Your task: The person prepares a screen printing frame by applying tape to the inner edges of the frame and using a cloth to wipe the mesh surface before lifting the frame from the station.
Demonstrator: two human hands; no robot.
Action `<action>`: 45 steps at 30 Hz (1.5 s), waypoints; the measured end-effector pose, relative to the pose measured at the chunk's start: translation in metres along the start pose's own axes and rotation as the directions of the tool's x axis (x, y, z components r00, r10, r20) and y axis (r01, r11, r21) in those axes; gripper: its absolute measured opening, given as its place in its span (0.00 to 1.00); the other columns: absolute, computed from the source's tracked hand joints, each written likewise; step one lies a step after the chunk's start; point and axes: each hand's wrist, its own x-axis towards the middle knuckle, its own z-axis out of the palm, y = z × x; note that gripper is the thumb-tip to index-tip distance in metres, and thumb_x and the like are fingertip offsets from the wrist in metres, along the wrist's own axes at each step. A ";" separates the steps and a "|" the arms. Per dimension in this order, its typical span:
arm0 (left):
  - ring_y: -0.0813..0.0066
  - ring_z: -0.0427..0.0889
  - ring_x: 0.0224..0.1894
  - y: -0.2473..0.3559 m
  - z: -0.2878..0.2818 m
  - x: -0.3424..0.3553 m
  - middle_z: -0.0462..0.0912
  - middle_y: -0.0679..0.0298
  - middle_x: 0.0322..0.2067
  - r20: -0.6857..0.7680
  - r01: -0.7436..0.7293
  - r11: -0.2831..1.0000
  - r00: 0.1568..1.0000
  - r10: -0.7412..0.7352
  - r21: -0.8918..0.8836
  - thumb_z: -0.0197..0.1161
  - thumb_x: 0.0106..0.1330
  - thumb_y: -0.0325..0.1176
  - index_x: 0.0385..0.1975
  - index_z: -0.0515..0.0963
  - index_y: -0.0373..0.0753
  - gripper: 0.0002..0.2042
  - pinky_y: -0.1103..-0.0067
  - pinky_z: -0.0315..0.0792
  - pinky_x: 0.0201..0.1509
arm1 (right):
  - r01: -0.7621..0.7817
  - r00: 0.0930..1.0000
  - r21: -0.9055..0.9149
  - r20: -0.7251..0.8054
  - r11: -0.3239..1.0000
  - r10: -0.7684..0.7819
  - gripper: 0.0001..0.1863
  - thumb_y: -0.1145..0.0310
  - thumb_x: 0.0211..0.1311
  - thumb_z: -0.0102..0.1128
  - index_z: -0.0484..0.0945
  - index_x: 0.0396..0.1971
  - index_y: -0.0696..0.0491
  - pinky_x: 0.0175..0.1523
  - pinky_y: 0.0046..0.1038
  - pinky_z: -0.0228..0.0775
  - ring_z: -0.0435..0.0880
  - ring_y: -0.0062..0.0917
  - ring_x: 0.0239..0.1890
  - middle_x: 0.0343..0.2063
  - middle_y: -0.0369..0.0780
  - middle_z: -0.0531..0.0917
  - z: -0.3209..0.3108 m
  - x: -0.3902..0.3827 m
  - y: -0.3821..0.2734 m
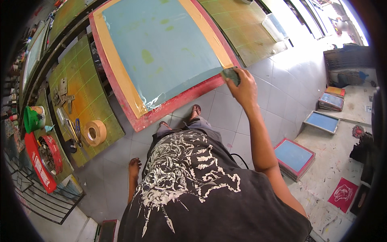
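A large screen-printing frame with a red rim [189, 96] tilts in front of me. Its blue-grey mesh [161, 48] carries greenish patches and brown tape [117, 52] along both sides. My right hand [245, 86] is closed on a dark green sponge [231, 76] at the frame's near right corner, beside the tape's end. Whitish wet smears [155, 101] show at the mesh's near left corner. My left hand [135, 163] hangs low at my side, away from the frame, its fingers loosely apart with nothing seen in them.
Left, a green-yellow board [86, 80] bears a tape roll [96, 132], scissors [78, 133] and metal hinges [64, 97]. Beyond are a green tub [34, 118] and a red tin [49, 153]. Right, a low bench holds small screens [294, 157]. Grey tiles [225, 107] cover the floor.
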 end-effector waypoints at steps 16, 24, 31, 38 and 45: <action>0.79 0.78 0.33 0.033 0.065 -0.016 0.80 0.68 0.34 -0.022 -0.018 1.000 1.000 0.018 0.023 0.59 0.70 0.43 0.43 0.77 0.41 0.13 0.81 0.68 0.32 | -0.027 0.958 0.586 0.246 0.810 -0.146 0.23 0.61 0.52 0.69 0.81 0.48 0.56 0.52 0.35 0.76 0.84 0.35 0.47 0.43 0.46 0.84 -0.010 0.032 -0.008; 0.81 0.78 0.33 0.040 0.094 -0.036 0.80 0.69 0.33 -0.032 0.000 1.000 0.999 0.000 0.025 0.59 0.71 0.45 0.41 0.77 0.41 0.13 0.82 0.67 0.32 | -0.260 0.926 0.271 -0.203 0.927 0.319 0.27 0.48 0.59 0.66 0.81 0.53 0.49 0.46 0.29 0.76 0.84 0.26 0.42 0.41 0.44 0.86 -0.110 0.186 0.223; 0.81 0.77 0.30 0.034 0.110 -0.050 0.80 0.68 0.32 -0.070 -0.031 0.997 0.997 0.026 -0.066 0.59 0.71 0.44 0.43 0.77 0.41 0.12 0.82 0.68 0.31 | -0.331 0.933 0.030 -0.137 0.943 0.331 0.29 0.48 0.55 0.67 0.81 0.51 0.53 0.50 0.32 0.75 0.84 0.33 0.45 0.43 0.46 0.85 -0.142 0.293 0.318; 0.78 0.79 0.30 0.001 0.125 -0.053 0.79 0.68 0.32 -0.166 -0.006 0.987 0.986 -0.021 -0.163 0.58 0.71 0.44 0.40 0.77 0.41 0.12 0.83 0.66 0.29 | -0.017 0.998 -0.021 0.057 1.000 0.018 0.22 0.56 0.48 0.71 0.77 0.33 0.60 0.40 0.36 0.72 0.78 0.29 0.33 0.29 0.46 0.81 -0.099 0.345 0.373; 0.74 0.81 0.36 -0.005 0.117 -0.084 0.80 0.62 0.33 -0.381 -0.084 0.966 0.924 -0.016 -0.245 0.60 0.70 0.39 0.39 0.78 0.37 0.11 0.77 0.75 0.40 | 0.128 0.917 -0.333 0.398 0.934 0.017 0.16 0.61 0.48 0.65 0.81 0.24 0.63 0.37 0.40 0.76 0.84 0.40 0.28 0.25 0.51 0.84 -0.055 0.377 0.381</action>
